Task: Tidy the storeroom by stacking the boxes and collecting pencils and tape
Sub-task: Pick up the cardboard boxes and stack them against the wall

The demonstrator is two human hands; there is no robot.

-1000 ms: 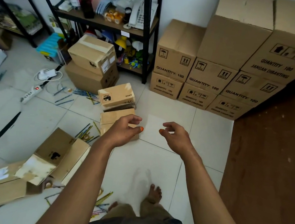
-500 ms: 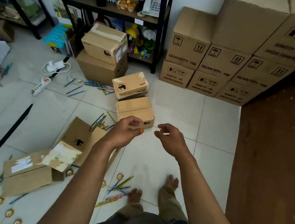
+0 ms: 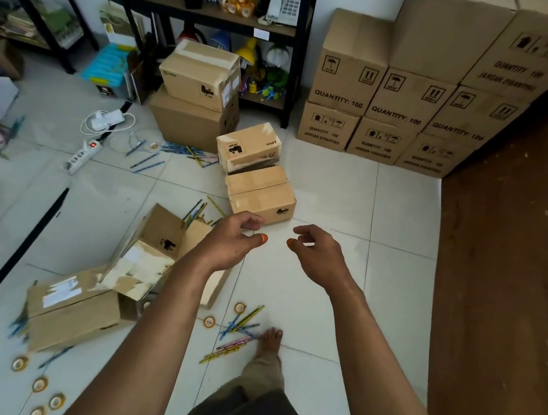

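Two small cardboard boxes lie on the white tile floor: the near one [image 3: 262, 194] flat, the far one [image 3: 249, 147] tilted against it. My left hand [image 3: 231, 245] and my right hand [image 3: 316, 257] hover just in front of the near box, fingers loosely curled, holding nothing. A large sealed box [image 3: 73, 312] and an opened flattened box [image 3: 156, 255] lie at the left. Pencils [image 3: 238, 332] lie scattered near my foot, more pencils [image 3: 149, 161] further back. Tape rolls [image 3: 40, 384] sit at the lower left, two tape rolls [image 3: 209, 321] by the pencils.
Two stacked boxes [image 3: 197, 101] stand before a black shelf rack [image 3: 219, 21]. A wall of printed cartons [image 3: 414, 97] fills the back right. A power strip with cable [image 3: 82, 154] lies left. Brown floor [image 3: 516, 271] runs along the right. My bare foot [image 3: 270, 339] touches the pencils.
The view has pulled back and down, so the boxes appear farther from me. Both hands stay low in front of the near box; the fingers have spread apart slightly.
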